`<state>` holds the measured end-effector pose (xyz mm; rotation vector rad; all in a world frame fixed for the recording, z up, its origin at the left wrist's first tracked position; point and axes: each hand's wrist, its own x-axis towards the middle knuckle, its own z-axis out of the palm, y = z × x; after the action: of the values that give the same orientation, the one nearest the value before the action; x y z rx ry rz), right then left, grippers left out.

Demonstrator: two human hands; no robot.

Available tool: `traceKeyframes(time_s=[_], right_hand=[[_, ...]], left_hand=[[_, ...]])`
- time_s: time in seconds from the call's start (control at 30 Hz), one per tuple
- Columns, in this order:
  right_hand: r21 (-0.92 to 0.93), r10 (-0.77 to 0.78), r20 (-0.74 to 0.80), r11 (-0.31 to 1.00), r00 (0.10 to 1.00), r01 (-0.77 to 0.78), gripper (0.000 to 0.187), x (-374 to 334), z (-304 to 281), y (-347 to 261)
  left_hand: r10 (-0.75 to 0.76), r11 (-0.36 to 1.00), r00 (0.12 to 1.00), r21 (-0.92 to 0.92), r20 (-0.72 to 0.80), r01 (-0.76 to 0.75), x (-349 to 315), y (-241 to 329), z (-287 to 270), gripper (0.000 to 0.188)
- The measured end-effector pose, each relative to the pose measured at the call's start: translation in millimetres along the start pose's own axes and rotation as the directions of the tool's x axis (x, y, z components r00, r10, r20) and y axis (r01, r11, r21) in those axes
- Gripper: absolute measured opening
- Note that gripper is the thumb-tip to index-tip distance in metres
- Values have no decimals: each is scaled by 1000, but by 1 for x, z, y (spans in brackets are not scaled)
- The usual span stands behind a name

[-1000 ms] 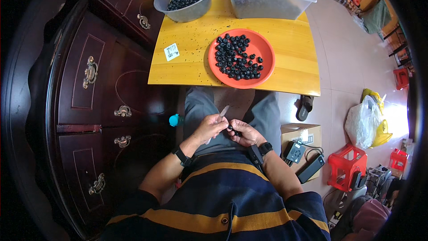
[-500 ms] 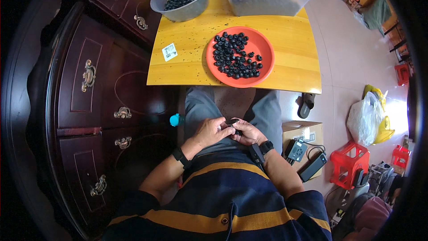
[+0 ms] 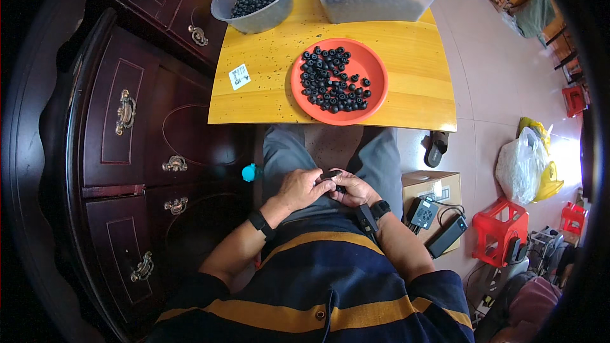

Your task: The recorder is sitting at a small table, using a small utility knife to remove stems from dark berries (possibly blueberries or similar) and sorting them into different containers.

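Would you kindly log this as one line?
left hand: beside right hand, grip unclear | right hand: holding black pieces | plate: on table

Yellow table (image 3: 416, 82): 1 round tub (image 3: 267, 20), 1 rectangular tub (image 3: 375, 7) at far end, 1 red plate (image 3: 368, 63), 1 white label (image 3: 239, 77).

Plate (image 3: 376, 82) of small parts (image 3: 324, 86) at near edge of table (image 3: 416, 89), sticker (image 3: 239, 77) to its left. Bowl (image 3: 270, 21) and tub (image 3: 375, 7) behind plate, bowl on the left. Cabinet (image 3: 117, 152) left of table.
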<state>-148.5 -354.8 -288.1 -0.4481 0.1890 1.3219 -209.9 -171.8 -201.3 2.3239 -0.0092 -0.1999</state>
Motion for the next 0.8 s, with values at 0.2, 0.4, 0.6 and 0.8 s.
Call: traceKeyframes(time_s=[0.2,0.4,0.6,0.8], right_hand=[[35,3,-36,999,999,-1,11,-1,1,0],[12,16,-40,1000,999,-16,9,0,2,0],[-76,48,-22,996,999,-49,12,2,7,0],[-96,105,-61,989,993,-110,16,-1,10,-2]], left_hand=[[-20,1000,998,12,52,19,-1,-2,2,51],[-8,1000,1000,-15,11,8,-1,5,-6,39],[-19,999,1000,-33,19,19,-7,17,-14,29],[7,980,971,191,240,-54,2,16,-65,30]])
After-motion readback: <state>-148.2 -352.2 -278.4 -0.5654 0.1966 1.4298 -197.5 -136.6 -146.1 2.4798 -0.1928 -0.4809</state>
